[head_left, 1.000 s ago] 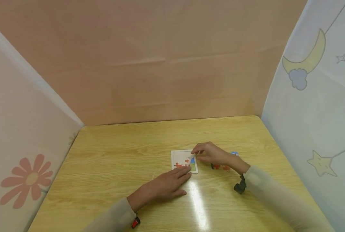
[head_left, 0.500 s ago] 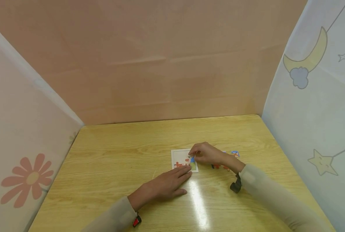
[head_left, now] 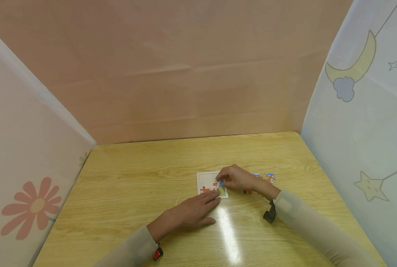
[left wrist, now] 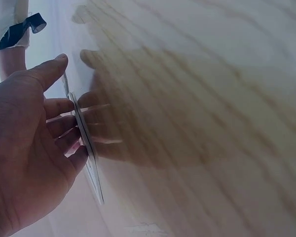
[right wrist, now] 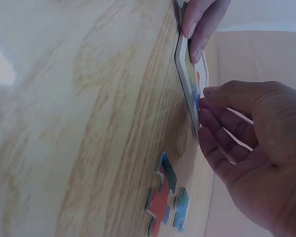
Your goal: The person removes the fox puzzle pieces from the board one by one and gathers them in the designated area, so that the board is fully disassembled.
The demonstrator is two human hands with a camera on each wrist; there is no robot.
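Note:
A small white-framed jigsaw tray [head_left: 207, 177] lies on the table with a few red, blue and green pieces in it. My left hand [head_left: 196, 211] rests flat across its near edge, fingertips [right wrist: 201, 42] touching the green part. From the right, my right hand [head_left: 238, 178] reaches over the tray's right side. Its thumb and fingers are bent close together at a blue puzzle piece [right wrist: 197, 95], which they seem to pinch; the fingers hide most of it. In the left wrist view the left fingers [left wrist: 64, 121] lie straight against the tray.
Several loose puzzle pieces [head_left: 270, 177] lie right of the tray, partly under the right forearm. One red piece [right wrist: 159, 205] shows in the right wrist view. The wooden table [head_left: 135, 174] is bounded by fabric walls at the back and both sides.
My right hand has moved slightly left over the tray, and its thumb and fingers have closed together. The left hand has stayed in place.

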